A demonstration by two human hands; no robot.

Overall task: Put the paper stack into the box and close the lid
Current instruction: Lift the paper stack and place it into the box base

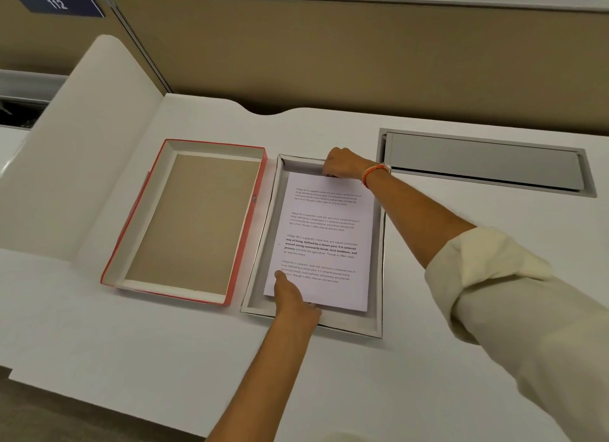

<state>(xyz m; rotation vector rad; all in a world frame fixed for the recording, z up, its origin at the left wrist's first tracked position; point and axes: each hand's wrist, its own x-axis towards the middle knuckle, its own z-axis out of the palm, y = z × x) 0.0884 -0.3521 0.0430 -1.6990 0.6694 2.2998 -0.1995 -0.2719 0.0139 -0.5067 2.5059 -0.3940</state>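
A white paper stack (324, 240) with printed text lies inside the shallow grey box (379, 323) at the middle of the desk. My left hand (293, 298) grips the stack's near left corner, thumb on top. My right hand (346, 163) holds the stack's far edge at the box's far wall, fingers curled under it. The red-edged lid (194, 217) lies upside down just left of the box, its brown inside facing up and nothing in it.
A white desk (461, 359) carries everything. A grey cable hatch (484, 161) is set into it at the back right. A white curved divider (82, 165) rises on the left. A tan partition wall (329, 53) stands behind.
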